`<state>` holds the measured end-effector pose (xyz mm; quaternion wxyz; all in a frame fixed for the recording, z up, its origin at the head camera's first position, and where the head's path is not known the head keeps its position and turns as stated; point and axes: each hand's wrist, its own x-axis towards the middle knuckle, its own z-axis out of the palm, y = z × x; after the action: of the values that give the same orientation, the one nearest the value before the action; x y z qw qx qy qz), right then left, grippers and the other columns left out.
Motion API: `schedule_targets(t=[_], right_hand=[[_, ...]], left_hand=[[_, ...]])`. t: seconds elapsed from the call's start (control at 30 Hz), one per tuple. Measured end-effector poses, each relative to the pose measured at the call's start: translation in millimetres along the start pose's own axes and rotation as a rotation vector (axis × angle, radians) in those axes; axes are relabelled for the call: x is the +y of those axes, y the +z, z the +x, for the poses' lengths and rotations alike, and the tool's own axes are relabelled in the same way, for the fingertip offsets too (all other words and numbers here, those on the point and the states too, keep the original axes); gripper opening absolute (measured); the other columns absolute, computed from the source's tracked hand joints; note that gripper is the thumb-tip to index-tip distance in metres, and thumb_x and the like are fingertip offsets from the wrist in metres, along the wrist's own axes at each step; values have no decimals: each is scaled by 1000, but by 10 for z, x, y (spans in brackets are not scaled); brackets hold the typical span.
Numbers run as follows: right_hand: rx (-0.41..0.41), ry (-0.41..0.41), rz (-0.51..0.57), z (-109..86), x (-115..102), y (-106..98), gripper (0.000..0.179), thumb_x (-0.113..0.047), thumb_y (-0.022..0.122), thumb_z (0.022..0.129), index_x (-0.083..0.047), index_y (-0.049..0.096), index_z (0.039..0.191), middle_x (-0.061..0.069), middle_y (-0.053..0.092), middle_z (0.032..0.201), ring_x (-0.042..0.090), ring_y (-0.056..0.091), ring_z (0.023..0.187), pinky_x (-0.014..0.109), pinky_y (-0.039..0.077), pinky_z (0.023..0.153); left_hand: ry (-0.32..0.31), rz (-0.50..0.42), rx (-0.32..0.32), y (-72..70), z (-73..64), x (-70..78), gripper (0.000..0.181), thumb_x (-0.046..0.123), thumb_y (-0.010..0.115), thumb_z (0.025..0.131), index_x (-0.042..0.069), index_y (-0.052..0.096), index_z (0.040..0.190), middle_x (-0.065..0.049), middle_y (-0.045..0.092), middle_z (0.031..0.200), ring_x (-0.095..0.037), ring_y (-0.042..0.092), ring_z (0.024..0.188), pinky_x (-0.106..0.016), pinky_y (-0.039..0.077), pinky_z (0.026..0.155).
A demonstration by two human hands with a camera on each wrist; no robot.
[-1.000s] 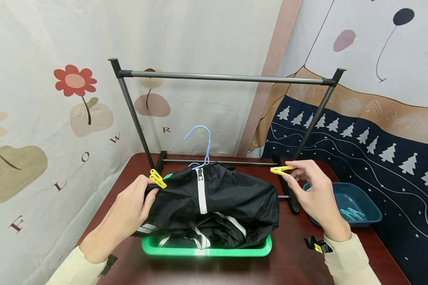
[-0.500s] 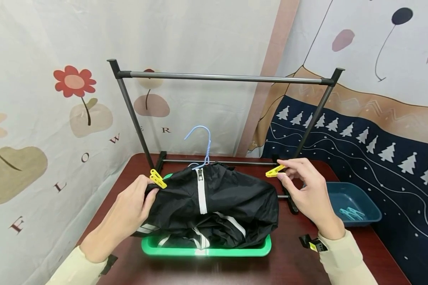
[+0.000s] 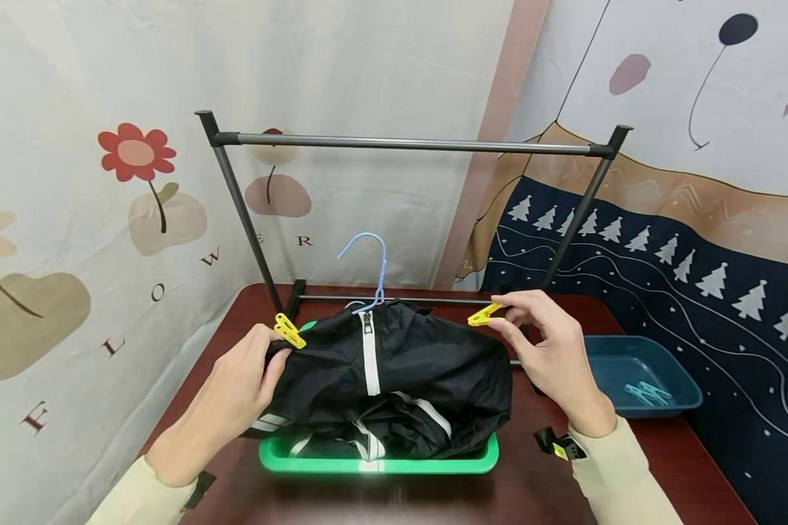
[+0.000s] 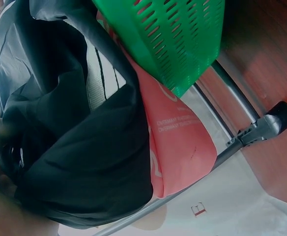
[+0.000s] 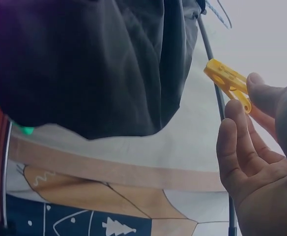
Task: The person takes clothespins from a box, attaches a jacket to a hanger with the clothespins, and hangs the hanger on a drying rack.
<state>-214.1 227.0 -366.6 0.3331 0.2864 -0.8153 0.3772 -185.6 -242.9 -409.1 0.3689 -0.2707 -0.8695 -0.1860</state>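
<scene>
A black jacket (image 3: 440,357) with white zip trim is draped over a blue wire hanger (image 3: 381,266), whose hook rises above the collar. My left hand (image 3: 226,386) grips the jacket's left shoulder. Right beside its fingers, a yellow clothespin (image 3: 289,330) is clipped on the fabric. In the left wrist view the jacket's dark folds (image 4: 94,157) cover most of that hand. My right hand (image 3: 551,350) pinches a second yellow clothespin (image 3: 484,314) by its handles, close above the jacket's right shoulder. The right wrist view shows that clothespin (image 5: 224,77) between thumb and fingers, apart from the cloth.
Beneath the jacket sits a green basket (image 3: 427,465). A metal clothes rack (image 3: 394,141) stands behind on the dark red table (image 3: 289,503). On the right, a blue basin (image 3: 686,386) contains several teal clothespins (image 3: 646,394). Pink-red printed material (image 4: 183,140) shows below the basket.
My right hand has moved left with its yellow clothespin, bringing it closer to the jacket's right shoulder. The left hand keeps its hold in the same place.
</scene>
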Motion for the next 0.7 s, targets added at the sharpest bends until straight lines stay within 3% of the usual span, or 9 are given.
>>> schedule_targets(t=[0.13,0.4,0.7], right_hand=[[-14,1,13,12,-17,32,53,8,92,94,-15,81,141,0,80,114,4,69,88,15,48,71],[-17,-3,57,44,-53,85,54,8,92,93,-15,82,141,5,79,121,5,73,92,10,59,89],[-9,5,69,86,-113,146,52,4,92,96,-11,80,145,4,77,119,6,71,93,12,57,85]], left_hand=[[-3,3,3,1,-1,2,33,-4,89,93,1,68,119,-9,71,109,-20,70,89,-38,57,73],[2,0,3,2,5,9,34,-4,89,92,1,68,118,-9,70,108,-20,70,89,-38,58,72],[-1,-4,-2,-1,-4,10,32,-4,88,93,1,68,118,-9,70,109,-20,70,89,-39,58,73]])
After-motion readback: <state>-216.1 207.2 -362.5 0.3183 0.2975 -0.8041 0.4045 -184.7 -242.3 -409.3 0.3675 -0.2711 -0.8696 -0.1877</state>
